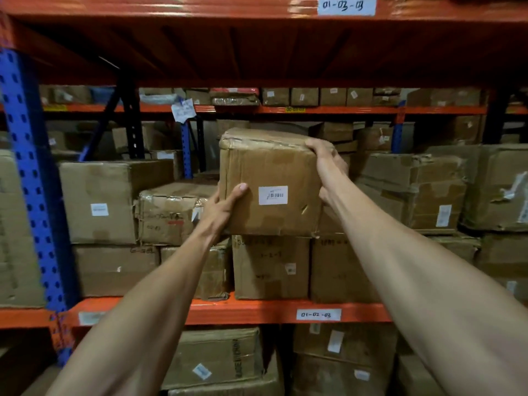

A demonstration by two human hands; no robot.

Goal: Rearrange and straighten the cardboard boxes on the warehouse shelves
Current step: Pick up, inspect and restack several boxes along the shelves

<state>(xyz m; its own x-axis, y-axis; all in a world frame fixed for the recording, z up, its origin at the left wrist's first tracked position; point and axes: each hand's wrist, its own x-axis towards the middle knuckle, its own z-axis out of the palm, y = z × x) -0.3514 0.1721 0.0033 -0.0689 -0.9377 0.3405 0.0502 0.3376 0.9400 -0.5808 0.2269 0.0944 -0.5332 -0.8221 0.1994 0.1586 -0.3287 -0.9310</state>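
Note:
A worn brown cardboard box [271, 172] with a white barcode label sits on top of two lower boxes [270, 267] in the middle of the shelf. My left hand [221, 208] grips its lower left corner, thumb on the front face. My right hand [327, 164] clasps its upper right edge, fingers over the top. The box leans slightly to the left. Its back and underside are hidden.
More boxes flank it: a taped one [168, 212] at left, a large one [98, 201] beyond, crushed ones [414, 190] at right. An orange shelf beam [257, 311] runs below, another orange beam [200, 7] overhead, and a blue upright [31, 178] stands at left. Further boxes fill the lower shelf.

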